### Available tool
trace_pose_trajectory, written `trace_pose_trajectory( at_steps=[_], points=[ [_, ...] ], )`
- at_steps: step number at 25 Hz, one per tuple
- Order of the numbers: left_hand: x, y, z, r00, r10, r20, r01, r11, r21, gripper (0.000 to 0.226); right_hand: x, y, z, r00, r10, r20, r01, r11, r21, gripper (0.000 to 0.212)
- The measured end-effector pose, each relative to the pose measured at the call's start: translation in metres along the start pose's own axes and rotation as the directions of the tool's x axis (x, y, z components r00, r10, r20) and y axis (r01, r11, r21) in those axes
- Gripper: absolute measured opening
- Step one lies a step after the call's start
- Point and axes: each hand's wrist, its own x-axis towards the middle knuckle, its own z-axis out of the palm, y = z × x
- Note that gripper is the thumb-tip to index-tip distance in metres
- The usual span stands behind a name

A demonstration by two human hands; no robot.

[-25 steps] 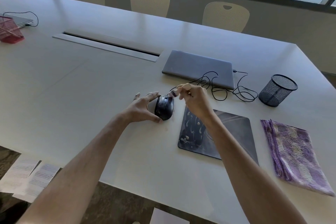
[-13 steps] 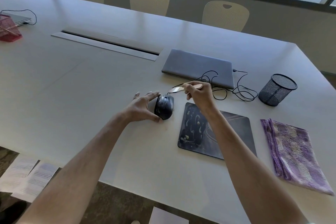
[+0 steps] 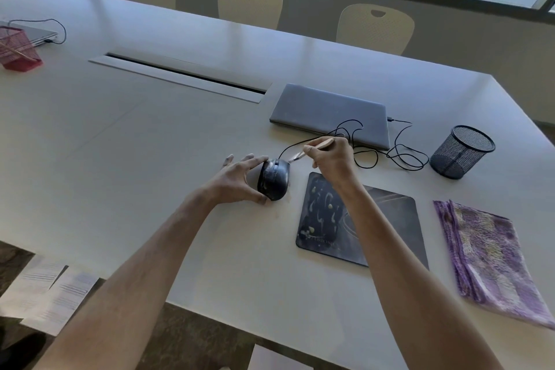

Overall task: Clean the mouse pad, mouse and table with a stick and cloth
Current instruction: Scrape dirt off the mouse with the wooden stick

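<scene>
A black wired mouse (image 3: 274,179) sits on the white table (image 3: 135,144), smeared with pale streaks. My left hand (image 3: 237,180) grips it from the left side, thumb at its near end. My right hand (image 3: 329,156) pinches a flat wooden stick (image 3: 321,144) whose tip points down-left, just off the mouse's front right. The dark mouse pad (image 3: 324,216) lies to the right of the mouse, dotted with pale blobs and partly covered by my right forearm. A folded purple cloth (image 3: 492,261) lies at the far right.
A closed grey laptop (image 3: 327,112) lies behind the mouse, with black cables (image 3: 399,153) looping beside it. A black mesh cup (image 3: 461,152) stands right of the cables. A pink mesh basket (image 3: 18,48) sits far left. Chairs line the far edge. Papers (image 3: 45,294) lie on the floor.
My right hand has lifted the stick's tip off the front of the mouse and drawn it back to the right. My left hand stays on the mouse.
</scene>
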Motion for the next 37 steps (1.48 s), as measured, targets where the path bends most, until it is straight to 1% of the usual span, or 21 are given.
trace_pose_trajectory(
  at_steps=[3, 4, 6, 7, 10, 11, 13, 14, 15, 18, 22, 23, 26, 27, 28, 30, 31, 33, 34, 35, 37],
  points=[
    [0.000, 0.001, 0.000, 1.000, 0.021, 0.002, -0.021, 1.000, 0.010, 0.113, 0.000, -0.006, 0.003, 0.994, 0.026, 0.110, -0.038, 0.993, 0.107, 0.007],
    [0.001, 0.001, -0.001, 1.000, 0.027, 0.000, -0.027, 1.000, 0.005, 0.111, 0.000, -0.006, 0.004, 0.994, 0.041, 0.104, -0.049, 0.996, 0.073, 0.005],
    [0.001, 0.001, -0.001, 1.000, 0.028, 0.005, -0.028, 1.000, -0.008, 0.110, 0.000, -0.006, 0.003, 0.999, 0.030, 0.020, -0.027, 0.993, -0.119, 0.004],
    [0.000, 0.001, -0.001, 0.999, 0.033, 0.008, -0.033, 0.999, -0.015, 0.109, 0.000, -0.006, 0.002, 1.000, 0.014, 0.000, -0.014, 0.988, -0.153, 0.004],
    [-0.001, 0.003, -0.001, 0.997, 0.073, 0.016, -0.073, 0.997, -0.026, 0.105, -0.003, -0.010, 0.004, 0.997, 0.000, 0.083, 0.001, 1.000, -0.014, 0.011],
    [-0.002, 0.004, -0.002, 0.996, 0.080, 0.024, -0.080, 0.997, -0.016, 0.104, -0.004, -0.010, 0.005, 0.997, -0.003, 0.074, 0.006, 0.999, -0.052, 0.010],
    [-0.001, 0.005, -0.003, 0.995, 0.092, 0.047, -0.093, 0.995, 0.024, 0.101, -0.006, -0.008, 0.005, 0.998, -0.052, -0.023, 0.045, 0.964, -0.261, 0.013],
    [-0.001, 0.006, -0.004, 0.994, 0.094, 0.061, -0.097, 0.994, 0.046, 0.100, -0.008, -0.008, 0.006, 0.994, -0.084, -0.063, 0.059, 0.945, -0.321, 0.015],
    [-0.001, 0.006, -0.004, 0.993, 0.091, 0.074, -0.096, 0.993, 0.065, 0.100, -0.009, -0.008, 0.007, 0.992, -0.103, -0.072, 0.074, 0.941, -0.330, 0.015],
    [-0.001, 0.009, -0.004, 0.992, 0.069, 0.103, -0.079, 0.992, 0.097, 0.101, -0.011, -0.009, 0.014, 0.994, -0.107, -0.036, 0.090, 0.942, -0.323, 0.016],
    [0.000, 0.011, -0.004, 0.992, 0.044, 0.116, -0.059, 0.990, 0.131, 0.101, -0.015, -0.007, 0.016, 0.991, -0.129, -0.043, 0.112, 0.953, -0.281, 0.014],
    [0.000, 0.011, -0.005, 0.992, 0.040, 0.119, -0.056, 0.989, 0.136, 0.100, -0.014, -0.006, 0.017, 0.992, -0.125, -0.035, 0.113, 0.965, -0.238, 0.012],
    [-0.001, 0.013, -0.007, 0.990, 0.041, 0.133, -0.057, 0.991, 0.119, 0.094, -0.011, -0.007, 0.015, 0.998, -0.059, 0.024, 0.059, 0.998, 0.004, 0.011],
    [-0.002, 0.014, -0.007, 0.991, 0.038, 0.132, -0.052, 0.993, 0.104, 0.092, -0.010, -0.007, 0.014, 0.998, -0.048, 0.029, 0.047, 0.999, 0.027, 0.012],
    [-0.002, 0.014, -0.007, 0.991, 0.031, 0.128, -0.043, 0.995, 0.092, 0.091, -0.009, -0.005, 0.014, 0.998, -0.056, 0.017, 0.057, 0.998, -0.025, 0.014],
    [-0.001, 0.015, -0.007, 0.993, 0.015, 0.117, -0.026, 0.996, 0.089, 0.094, -0.009, -0.004, 0.013, 0.991, -0.124, -0.044, 0.111, 0.968, -0.226, 0.019],
    [-0.001, 0.015, -0.007, 0.993, 0.012, 0.115, -0.022, 0.996, 0.090, 0.096, -0.010, -0.005, 0.014, 0.989, -0.138, -0.052, 0.122, 0.963, -0.240, 0.020],
    [-0.002, 0.015, -0.007, 0.993, 0.016, 0.121, -0.025, 0.997, 0.077, 0.096, -0.012, -0.007, 0.017, 0.993, -0.116, 0.000, 0.115, 0.986, -0.120, 0.018],
    [-0.002, 0.015, -0.007, 0.992, 0.020, 0.123, -0.030, 0.997, 0.072, 0.095, -0.013, -0.008, 0.018, 0.994, -0.105, 0.019, 0.107, 0.989, -0.107, 0.021],
    [-0.002, 0.015, -0.007, 0.992, 0.025, 0.122, -0.034, 0.997, 0.071, 0.094, -0.013, -0.007, 0.019, 0.994, -0.111, 0.013, 0.111, 0.983, -0.147, 0.027],
    [-0.001, 0.014, -0.006, 0.993, 0.026, 0.116, -0.035, 0.997, 0.076, 0.095, -0.013, -0.007, 0.019, 0.986, -0.159, -0.047, 0.137, 0.941, -0.310, 0.035]
  ],
)
